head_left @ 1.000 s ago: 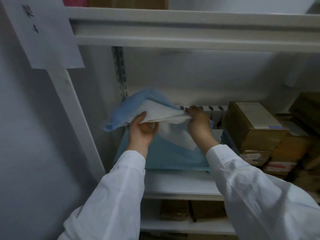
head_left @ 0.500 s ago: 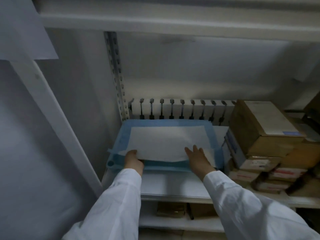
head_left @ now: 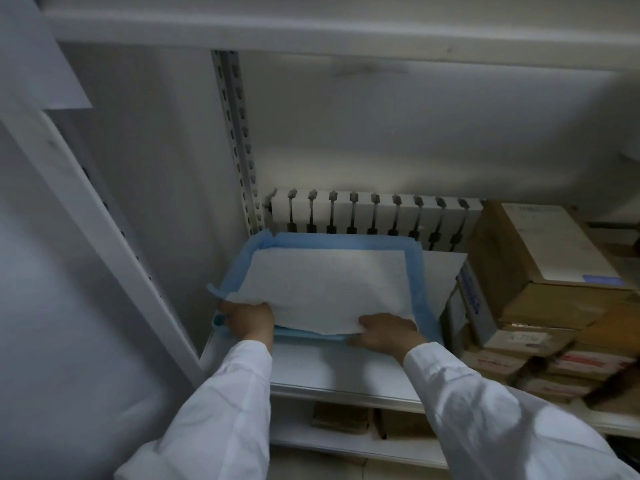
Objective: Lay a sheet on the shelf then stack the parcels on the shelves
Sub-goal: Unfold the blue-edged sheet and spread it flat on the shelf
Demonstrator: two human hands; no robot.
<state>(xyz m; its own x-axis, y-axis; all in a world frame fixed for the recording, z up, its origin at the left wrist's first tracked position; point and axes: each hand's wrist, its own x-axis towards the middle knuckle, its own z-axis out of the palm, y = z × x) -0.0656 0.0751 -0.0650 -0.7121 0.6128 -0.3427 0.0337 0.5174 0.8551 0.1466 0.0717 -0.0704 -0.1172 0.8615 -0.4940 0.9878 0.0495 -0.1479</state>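
A second ago the sheet [head_left: 329, 282] was a bunched bundle held up in both hands; now it lies spread on the left end of the shelf [head_left: 346, 372], a blue border round a white middle. Stacked cardboard boxes [head_left: 540, 258] fill the right end, so this stretch looks like the one being lined. The left hand [head_left: 249, 318] curls round the front-left corner, squaring it, I'd guess. The right hand [head_left: 386, 332] lies nearly straight-fingered on the front edge, pinning it.

matt blue-edged paper sheet [head_left: 329, 292], smooth painted metal shelf [head_left: 332, 372], brown cardboard parcels [head_left: 540, 271].
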